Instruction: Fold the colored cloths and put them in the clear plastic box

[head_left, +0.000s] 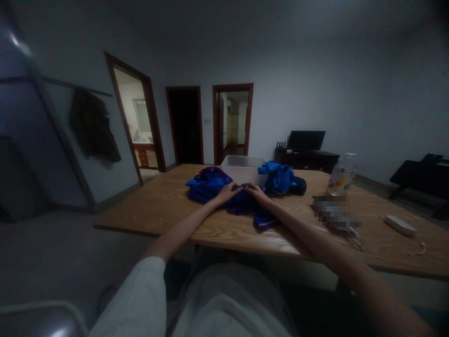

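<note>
A dark blue garment [207, 188] with red and white trim lies bunched on the wooden table in front of me. My left hand [227, 192] has its fingers closed on the cloth near the middle. Close beside it, my right hand [255, 192] also pinches the same garment, and the fingertips of both hands nearly meet. One trimmed end of the garment hangs toward me below the right forearm. Just behind the hands stands a translucent white plastic bin [243, 161]. A brighter blue piece of cloth [278, 177] is heaped at the bin's right side.
On the wooden table [147, 206], a dark rounded item [299, 186] sits right of the bright blue cloth. Further right are a clear pump bottle [341, 178], a blurred-out packet [333, 214] and a white corded device [400, 225]. A television [307, 140] stands against the far wall.
</note>
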`<state>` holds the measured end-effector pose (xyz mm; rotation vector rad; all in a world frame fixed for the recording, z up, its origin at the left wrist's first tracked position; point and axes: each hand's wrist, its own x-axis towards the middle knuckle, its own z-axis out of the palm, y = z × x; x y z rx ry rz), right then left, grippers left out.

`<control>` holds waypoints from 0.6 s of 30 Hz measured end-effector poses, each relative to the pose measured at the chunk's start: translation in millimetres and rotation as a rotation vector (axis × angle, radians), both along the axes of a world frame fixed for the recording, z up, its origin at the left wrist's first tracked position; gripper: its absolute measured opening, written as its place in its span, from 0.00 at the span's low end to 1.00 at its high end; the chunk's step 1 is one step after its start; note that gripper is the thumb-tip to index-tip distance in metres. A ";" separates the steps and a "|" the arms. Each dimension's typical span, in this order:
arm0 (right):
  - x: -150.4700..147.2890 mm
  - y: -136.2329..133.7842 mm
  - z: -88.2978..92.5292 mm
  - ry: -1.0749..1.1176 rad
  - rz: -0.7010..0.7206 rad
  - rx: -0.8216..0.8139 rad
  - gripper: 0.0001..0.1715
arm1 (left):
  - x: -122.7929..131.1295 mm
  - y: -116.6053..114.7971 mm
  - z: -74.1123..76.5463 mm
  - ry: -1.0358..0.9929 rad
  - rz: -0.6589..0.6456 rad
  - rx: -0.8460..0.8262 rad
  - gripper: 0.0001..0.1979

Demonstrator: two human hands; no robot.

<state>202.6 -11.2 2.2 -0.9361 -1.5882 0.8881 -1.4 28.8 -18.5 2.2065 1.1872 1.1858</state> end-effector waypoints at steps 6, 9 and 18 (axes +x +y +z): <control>0.9 0.5 1.6 -0.023 -0.011 -0.024 0.14 | 0.4 -10.1 3.4 0.173 0.060 0.073 0.21; 0.5 -0.5 1.3 -0.033 0.000 -0.039 0.09 | 0.3 -7.9 3.3 0.199 0.073 0.060 0.22; -1.1 -5.3 -2.1 -0.003 -0.056 -0.029 0.21 | -0.4 -7.7 -0.3 0.112 0.043 0.081 0.19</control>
